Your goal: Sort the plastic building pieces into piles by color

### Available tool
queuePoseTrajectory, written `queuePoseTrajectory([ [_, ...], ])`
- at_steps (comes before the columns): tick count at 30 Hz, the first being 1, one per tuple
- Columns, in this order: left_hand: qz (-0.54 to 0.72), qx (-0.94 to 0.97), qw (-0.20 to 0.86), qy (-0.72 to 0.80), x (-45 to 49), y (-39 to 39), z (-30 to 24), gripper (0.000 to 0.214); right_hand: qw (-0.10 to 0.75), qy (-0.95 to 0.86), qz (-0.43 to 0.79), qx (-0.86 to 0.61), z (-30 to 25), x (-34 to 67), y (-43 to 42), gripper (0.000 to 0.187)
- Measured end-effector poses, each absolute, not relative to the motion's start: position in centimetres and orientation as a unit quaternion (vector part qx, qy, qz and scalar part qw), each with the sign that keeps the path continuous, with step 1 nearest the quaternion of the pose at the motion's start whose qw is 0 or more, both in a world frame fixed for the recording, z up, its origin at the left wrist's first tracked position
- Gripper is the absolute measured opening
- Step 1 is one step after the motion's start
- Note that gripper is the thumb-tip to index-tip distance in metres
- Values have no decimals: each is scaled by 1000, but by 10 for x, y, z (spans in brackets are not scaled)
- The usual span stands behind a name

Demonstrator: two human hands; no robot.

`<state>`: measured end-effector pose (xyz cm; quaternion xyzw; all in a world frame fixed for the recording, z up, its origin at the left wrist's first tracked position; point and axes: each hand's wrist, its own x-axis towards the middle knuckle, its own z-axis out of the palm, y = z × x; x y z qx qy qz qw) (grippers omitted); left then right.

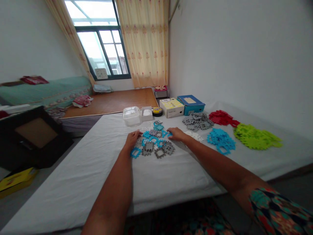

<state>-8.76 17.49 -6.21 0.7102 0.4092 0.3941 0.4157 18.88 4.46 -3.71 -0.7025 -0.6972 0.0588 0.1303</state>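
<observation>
A mixed pile of flat, notched plastic building pieces lies between my hands, with blue, grey and white ones overlapping. My left hand (132, 139) rests at the pile's left side, fingers loosely apart, with no piece visible in it. A blue frame piece (135, 152) lies just below that hand. At the right side, my right hand (176, 134) has its fingers closed on the edge of a blue piece (168, 134). Grey square pieces (148, 148) and a grey lattice piece (168, 148) lie at the near side of the pile. The fingertips are small and partly hidden.
To the right lie sorted heaps: grey pieces (198, 122), white pieces (194, 136), blue pieces (221, 140), red pieces (222, 117) and lime-green pieces (256, 137). Behind stand a clear plastic tub (132, 117), a small white box (147, 113), a round tin (157, 112), a yellow-white box (171, 107) and a blue box (191, 105).
</observation>
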Motion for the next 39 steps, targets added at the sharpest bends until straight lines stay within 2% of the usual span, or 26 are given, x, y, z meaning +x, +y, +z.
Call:
queuePoseTrajectory([
  [3,390,711,416,411,-89,173,-61,69,150,-705,46,-691,-29,183,36,45],
  [7,382,716,406,420,-90,172,-59,69,254,-724,-9,-642,-18,194,0,41],
  [10,370,725,393,428,-91,172,-57,70,320,-699,-62,-636,-14,236,-49,40],
  [12,363,733,384,428,-91,173,-56,70,340,-635,-91,-687,-15,277,-85,41],
  [16,351,740,365,442,-90,175,-54,71,324,-495,-73,-803,-25,349,-134,43],
  [21,341,737,363,456,-91,174,-53,69,290,-489,-103,-816,-18,367,-154,33],
  [23,339,734,368,460,-92,172,-52,69,251,-530,-45,-809,-11,354,-161,26],
  [25,337,734,368,461,-92,170,-51,70,192,-583,74,-786,-9,340,-171,21],
  [28,336,738,366,456,-91,170,-50,69,134,-612,188,-756,-16,327,-185,20],
  [35,352,739,368,441,-87,167,-52,68,154,-613,49,-774,-11,315,-157,26],
  [39,361,738,374,429,-86,166,-55,67,196,-715,95,-664,7,258,-85,24],
])
